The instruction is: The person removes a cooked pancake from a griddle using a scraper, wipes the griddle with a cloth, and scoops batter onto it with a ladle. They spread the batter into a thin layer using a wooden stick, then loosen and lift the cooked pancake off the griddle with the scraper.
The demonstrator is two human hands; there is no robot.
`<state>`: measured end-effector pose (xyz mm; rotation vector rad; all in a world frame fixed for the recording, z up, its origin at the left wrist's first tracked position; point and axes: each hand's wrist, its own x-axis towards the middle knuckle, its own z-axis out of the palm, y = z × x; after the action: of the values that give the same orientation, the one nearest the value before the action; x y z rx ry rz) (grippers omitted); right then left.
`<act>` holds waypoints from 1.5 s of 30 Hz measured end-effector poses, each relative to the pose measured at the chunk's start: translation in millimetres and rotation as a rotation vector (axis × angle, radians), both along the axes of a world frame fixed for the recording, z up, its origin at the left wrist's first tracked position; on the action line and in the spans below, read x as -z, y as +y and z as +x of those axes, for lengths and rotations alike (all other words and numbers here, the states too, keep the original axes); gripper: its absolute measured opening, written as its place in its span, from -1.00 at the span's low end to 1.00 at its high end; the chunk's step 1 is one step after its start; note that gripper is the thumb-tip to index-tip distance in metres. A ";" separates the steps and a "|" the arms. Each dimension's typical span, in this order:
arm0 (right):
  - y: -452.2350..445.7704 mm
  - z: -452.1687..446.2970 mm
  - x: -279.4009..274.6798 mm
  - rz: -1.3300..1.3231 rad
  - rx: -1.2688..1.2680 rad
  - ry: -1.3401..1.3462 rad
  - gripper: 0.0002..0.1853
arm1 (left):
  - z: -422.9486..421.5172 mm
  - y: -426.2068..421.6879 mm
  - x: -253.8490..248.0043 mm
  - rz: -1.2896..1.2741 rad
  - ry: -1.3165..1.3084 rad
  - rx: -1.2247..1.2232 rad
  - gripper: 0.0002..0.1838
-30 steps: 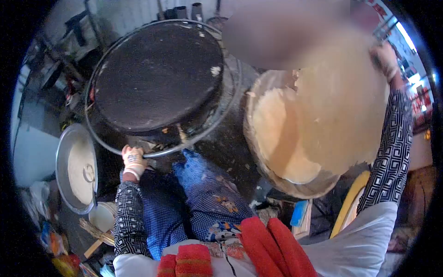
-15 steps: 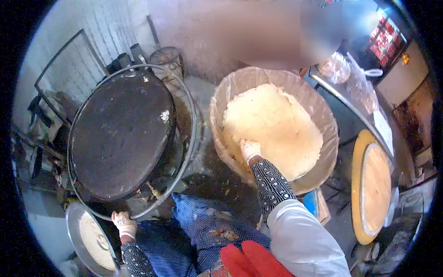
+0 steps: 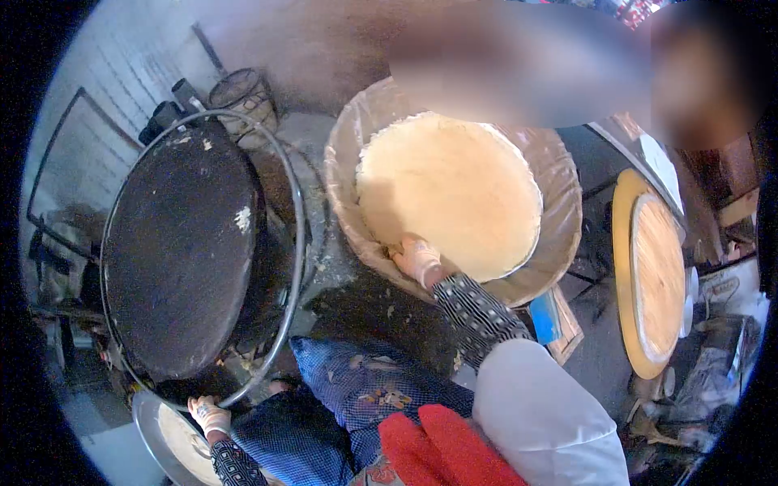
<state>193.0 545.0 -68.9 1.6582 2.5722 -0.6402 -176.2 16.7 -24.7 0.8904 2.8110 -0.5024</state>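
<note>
A large, round, pale flatbread (image 3: 454, 194) lies flat in a wide round basket (image 3: 559, 194) lined with clear plastic. At its near-left edge is my right hand (image 3: 417, 259), whose fingers look closed on the rim of the bread, though the fingertips are partly hidden. My left hand (image 3: 211, 415) is low on the left, its fingers curled over the metal ring (image 3: 298, 235) that surrounds a dark round griddle (image 3: 182, 251). White scraps stick to the griddle's surface. Just below my left hand is a metal basin (image 3: 154, 429) with pale batter or flour in it.
A round board with a yellow rim (image 3: 628, 267) stands at the right, near a table edge (image 3: 640, 174). Blue mesh cloth (image 3: 356, 381) and red cloth (image 3: 438, 445) cover my lap. A wire basket (image 3: 243, 93) sits behind the griddle. Blurred areas hide the upper right.
The flatbread's ragged outline is now smoother and rounder. My right hand stays at its near edge, slightly farther left in view. The view has shifted; my left hand remains at the ring.
</note>
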 end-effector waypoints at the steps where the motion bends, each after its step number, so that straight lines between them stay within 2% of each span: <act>1: -14.8 18.4 -1.6 0.232 0.003 0.213 -0.64 | -3.2 0.3 2.1 -0.045 -0.007 0.007 -0.72; 2: -31.1 41.2 -4.8 0.470 0.006 0.422 -0.63 | -1.8 4.3 -2.8 -0.094 -0.016 0.010 -0.73; 4: -65.8 102.7 -20.9 0.504 0.097 0.420 -0.67 | 14.0 26.2 -18.1 -0.223 -0.005 -0.001 -0.72; 5: -75.6 143.8 -48.2 0.565 -0.044 0.599 -0.79 | 19.5 41.9 -25.8 -0.330 -0.044 -0.084 -0.69; 6: -89.7 181.5 -69.5 0.296 0.056 0.529 -0.84 | 23.2 50.1 -23.8 -0.361 -0.060 -0.143 -0.69; 7: -103.5 215.4 -79.0 0.357 0.063 0.602 -0.85 | 28.8 58.7 -21.7 -0.342 -0.058 -0.151 -0.70; 8: -112.6 254.6 -85.9 0.208 0.122 0.486 -0.86 | 37.0 63.2 -22.0 -0.327 -0.055 -0.166 -0.70; 9: -120.3 292.9 -69.2 0.344 0.119 0.491 -0.84 | 46.7 73.8 -23.5 -0.321 -0.079 -0.205 -0.70; 10: -131.8 328.0 -55.8 0.385 0.217 0.376 -0.81 | 56.7 88.8 -24.6 -0.316 -0.105 -0.243 -0.70; 11: -136.5 343.4 -78.2 0.242 0.334 0.089 -0.64 | 67.6 99.8 -19.0 -0.279 -0.093 -0.173 -0.70; 12: -143.0 386.1 -18.5 0.273 0.447 -0.094 -0.23 | 85.7 124.1 -28.3 -0.232 -0.115 -0.208 -0.64; 13: -144.3 395.8 -13.9 0.141 0.559 -0.215 -0.03 | 104.8 148.6 -42.3 -0.132 -0.156 -0.209 -0.56; 14: -140.9 399.8 -10.7 0.008 0.657 -0.338 0.17 | 133.1 187.8 -74.3 -0.137 -0.256 -0.255 -0.45; 15: -146.7 406.4 4.8 -0.055 0.654 -0.349 0.26 | 135.0 196.9 -55.9 -0.041 -0.249 -0.237 -0.42; 16: -146.5 409.6 16.7 -0.116 0.650 -0.364 0.35 | 170.1 214.9 -70.3 0.210 -0.167 -0.183 -0.40; 17: -143.8 395.7 7.7 -0.181 0.706 -0.393 0.36 | 194.3 231.8 -63.3 0.406 0.030 0.029 -0.43; 18: -141.9 407.9 42.1 -0.101 0.687 -0.454 0.28 | 218.9 244.0 -62.3 0.678 0.141 0.211 -0.41; 19: -140.3 420.9 77.5 -0.022 0.672 -0.518 0.20 | 248.9 260.8 -83.5 0.741 0.107 0.370 -0.40; 20: -139.7 424.7 98.2 0.057 0.660 -0.581 0.12 | 268.4 271.0 -94.6 0.875 -0.132 0.501 -0.39; 21: -138.6 429.6 116.4 0.118 0.640 -0.577 0.06 | 290.1 278.2 -110.7 0.768 -0.388 0.471 -0.39; 22: -134.3 416.0 99.4 0.168 0.597 -0.498 0.00 | 307.6 267.6 -114.3 0.832 -0.304 0.551 -0.37; 24: -130.0 374.8 61.5 0.189 0.487 -0.251 -0.11 | 305.7 249.6 -116.7 0.945 -0.345 0.679 -0.39; 26: -130.5 325.1 29.2 0.098 0.351 0.071 -0.23 | 285.7 208.7 -116.5 1.009 -0.220 0.610 -0.41; 30: -155.1 242.7 -32.5 -0.494 0.245 0.711 -0.45 | 243.1 115.5 -93.7 1.109 -0.376 0.164 -0.52; 31: -156.6 216.3 -48.6 -0.630 0.206 0.835 -0.50 | 236.4 102.4 -103.9 1.182 -0.450 0.038 -0.57; 33: -164.2 138.1 -79.4 -0.667 -0.030 1.032 -0.60 | 227.8 70.6 -109.5 1.193 -0.476 -0.055 -0.61; 34: -172.5 70.3 -95.0 -0.326 -0.232 1.113 -0.78 | 225.4 58.9 -109.4 1.187 -0.459 -0.073 -0.63; 35: -179.4 1.5 -136.9 -0.034 -0.700 1.016 -0.78 | 219.1 43.5 -111.4 1.225 -0.449 -0.058 -0.68; 36: -182.1 -58.1 -165.0 0.192 -1.042 1.006 -0.84 | 213.6 29.3 -104.7 1.250 -0.353 -0.016 -0.70; 37: -189.5 -101.0 -177.4 0.423 -1.115 0.961 -0.81 | 207.8 18.4 -107.2 1.297 -0.319 -0.044 -0.71; 40: -182.5 -218.4 -144.7 0.560 -1.325 0.916 -0.88 | 177.8 -29.6 -126.4 1.296 -0.163 -0.116 -0.74; 42: -184.5 -266.1 -126.1 0.655 -1.410 0.920 -0.91 | 147.2 -73.2 -120.0 1.342 -0.177 -0.319 -0.73; 44: -205.3 -285.2 -132.6 0.591 -1.494 0.903 -0.89 | 106.9 -104.1 -113.3 1.457 -0.266 -0.708 -0.68; 45: -211.3 -293.6 -129.6 0.615 -1.524 0.894 -0.89 | 75.6 -135.1 -92.0 1.448 -0.342 -0.728 -0.62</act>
<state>-100.6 333.6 60.7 -1.2053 3.5684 -0.4119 -100.5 -118.4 67.2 -0.0880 2.5060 1.6982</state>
